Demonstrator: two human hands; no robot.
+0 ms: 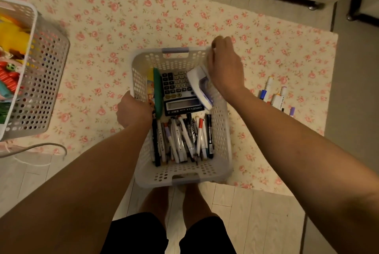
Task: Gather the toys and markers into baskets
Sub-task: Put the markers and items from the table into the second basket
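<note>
Your left hand (133, 110) and right hand (224, 67) curl their fingers over the basket's (222, 130) left rim and far right corner. Markers (184, 138) lie inside; loose markers (274, 94) at the rug's (143, 17) right edge are not yet gathered.

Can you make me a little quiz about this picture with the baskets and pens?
1. True or false: the calculator lies inside the middle basket.
2. Pick one: the loose markers on the rug lie on the person's A) left, B) right.
3. Fill in: the left hand and the right hand both grip the middle basket's ____.
Key: 1 true; 2 B; 3 rim.
</note>
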